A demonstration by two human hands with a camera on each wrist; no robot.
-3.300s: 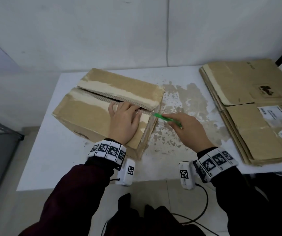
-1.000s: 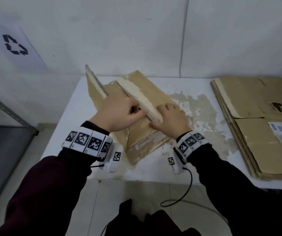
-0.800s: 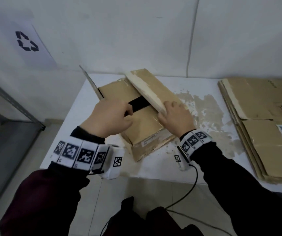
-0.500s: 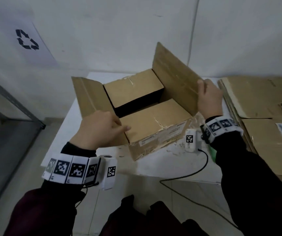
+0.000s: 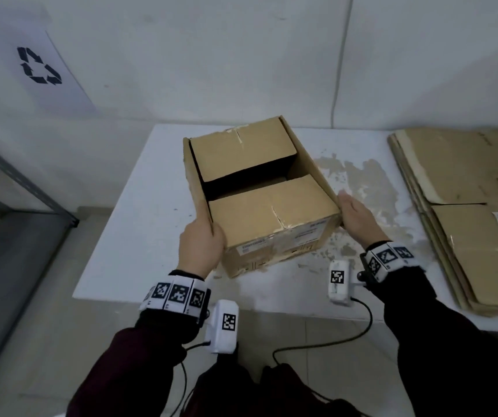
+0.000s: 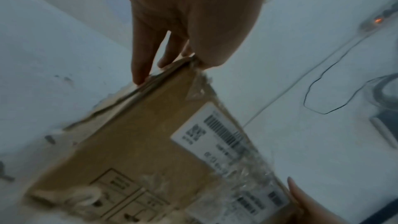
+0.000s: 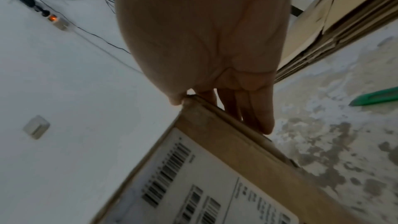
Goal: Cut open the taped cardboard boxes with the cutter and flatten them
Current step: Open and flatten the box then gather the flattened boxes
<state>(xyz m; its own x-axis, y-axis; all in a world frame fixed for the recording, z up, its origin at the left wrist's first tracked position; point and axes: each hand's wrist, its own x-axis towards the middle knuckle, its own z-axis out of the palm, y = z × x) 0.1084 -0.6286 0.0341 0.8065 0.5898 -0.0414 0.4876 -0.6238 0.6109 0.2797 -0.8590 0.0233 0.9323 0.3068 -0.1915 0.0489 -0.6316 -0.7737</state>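
Note:
A brown cardboard box (image 5: 272,212) stands on the white table (image 5: 139,206). Its long flaps are folded down against its sides. Two short flaps lie over the top with a dark gap (image 5: 250,176) between them. My left hand (image 5: 204,239) cups the near left corner, with straight fingers (image 6: 142,57) along the side and the thumb on the front face. My right hand (image 5: 354,216) lies flat against the right side, its fingers (image 7: 260,113) straight. The green cutter (image 7: 374,99) lies on the table to the right, held by neither hand.
A stack of flattened cardboard (image 5: 467,206) fills the table's right end. The tabletop has a worn, peeled patch (image 5: 362,182) beside the box. A grey metal shelf (image 5: 16,191) stands to the left. The wall behind carries a recycling sign (image 5: 38,66).
The right hand has put the cutter down. Both hands pulled the long flaps apart and folded them down, then moved to the box's near corners.

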